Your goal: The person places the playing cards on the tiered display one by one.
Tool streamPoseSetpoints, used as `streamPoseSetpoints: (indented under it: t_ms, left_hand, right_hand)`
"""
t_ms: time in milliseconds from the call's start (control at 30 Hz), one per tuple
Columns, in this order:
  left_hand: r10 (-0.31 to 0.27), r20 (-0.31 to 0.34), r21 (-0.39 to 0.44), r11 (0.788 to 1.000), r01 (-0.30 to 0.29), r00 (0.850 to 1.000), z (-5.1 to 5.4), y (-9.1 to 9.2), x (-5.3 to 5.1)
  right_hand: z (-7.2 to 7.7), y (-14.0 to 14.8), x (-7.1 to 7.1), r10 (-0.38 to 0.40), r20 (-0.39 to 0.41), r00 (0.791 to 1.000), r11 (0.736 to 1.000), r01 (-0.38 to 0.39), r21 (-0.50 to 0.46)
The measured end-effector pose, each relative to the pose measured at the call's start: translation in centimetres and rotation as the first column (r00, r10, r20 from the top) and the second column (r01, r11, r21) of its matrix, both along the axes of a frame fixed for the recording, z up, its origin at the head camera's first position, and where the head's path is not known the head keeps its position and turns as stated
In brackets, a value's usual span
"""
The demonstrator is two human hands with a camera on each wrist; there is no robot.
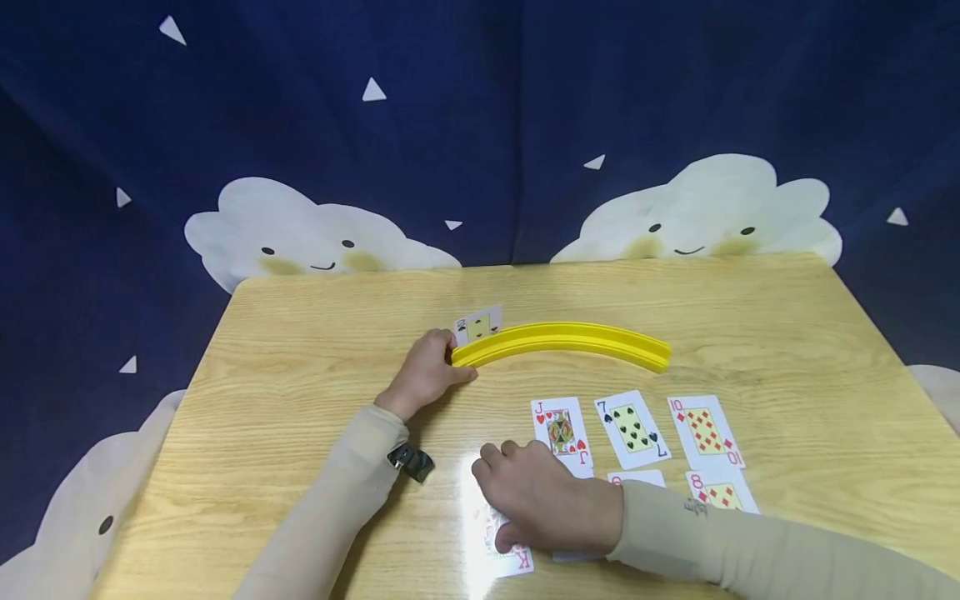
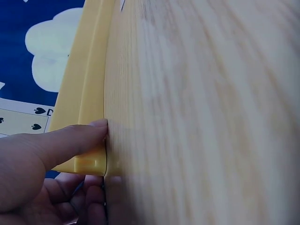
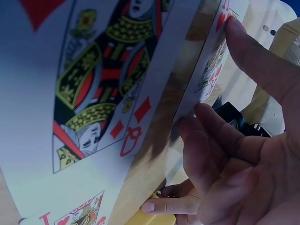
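Note:
A curved yellow card holder (image 1: 570,335) lies on the table, with a ten of spades (image 1: 477,325) standing in its left end. My left hand (image 1: 425,372) pinches that end, the thumb along the near side and the other fingers beyond it. At the front, my right hand (image 1: 551,496) bends over a red king card (image 1: 513,562). Its thumb (image 3: 243,40) touches the king at one edge, and curled fingers meet the opposite edge. A queen of diamonds (image 3: 105,79) lies beside it, mostly covered by the right hand and wrist in the head view.
Behind the right hand lie a jack of hearts (image 1: 561,433), a seven of spades (image 1: 632,429) and a ten of diamonds (image 1: 705,432). Partly covered by the right forearm are a six (image 1: 637,477) and an eight of diamonds (image 1: 722,492). A dark blue curtain (image 1: 480,125) hangs behind the table.

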State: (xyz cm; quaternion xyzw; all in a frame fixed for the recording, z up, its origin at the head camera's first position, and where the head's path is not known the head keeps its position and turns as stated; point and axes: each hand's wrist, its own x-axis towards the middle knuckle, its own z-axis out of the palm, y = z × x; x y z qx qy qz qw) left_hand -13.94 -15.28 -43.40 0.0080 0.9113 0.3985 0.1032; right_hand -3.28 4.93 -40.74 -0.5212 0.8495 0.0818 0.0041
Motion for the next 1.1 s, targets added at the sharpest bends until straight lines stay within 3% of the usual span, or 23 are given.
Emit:
streamPoseSetpoints:
  t_ms: [233, 433, 567, 667, 867, 1000, 1100]
  left_hand:
    - [0.003, 0.014, -0.003, 1.0, -0.003, 1.0, 0.1, 0.0, 0.0]
    - [0.005, 0.013, -0.001, 1.0, -0.005, 1.0, 0.0, -0.1, -0.1]
    - [0.002, 0.017, -0.001, 1.0, -0.002, 1.0, 0.0, -0.1, -0.1]
    - [-0.002, 0.013, 0.001, 1.0, 0.002, 1.0, 0.0, -0.1, -0.2]
    - [-0.005, 0.003, 0.004, 1.0, 0.005, 1.0, -0.2, -0.1, -0.2]
    - [-0.003, 0.002, -0.005, 1.0, 0.003, 1.0, -0.2, -0.2, -0.2]
    - [-0.002, -0.002, -0.005, 1.0, 0.002, 1.0, -0.2, -0.2, -0.2]
  right_hand:
    - [0.1, -0.1, -0.1, -0.02, 0.055, 0.998, 1.0, 0.02, 0.003]
    - [0.1, 0.2, -0.5, -0.02, 0.126, 0.992, 0.995, 0.033, -0.099]
    - [0.2, 0.4, -1.0, -0.006, 0.232, 0.973, 0.978, 0.054, -0.203]
    - [0.7, 0.6, -1.7, 0.016, 0.366, 0.93, 0.958, 0.091, -0.273]
    - [1.9, 1.1, -2.9, 0.018, 0.599, 0.8, 0.93, 0.206, -0.303]
    - [2.1, 1.5, -3.7, 0.004, 0.695, 0.719, 0.909, 0.286, -0.302]
    - [2.6, 1.8, -4.6, 0.0, 0.726, 0.688, 0.886, 0.337, -0.319]
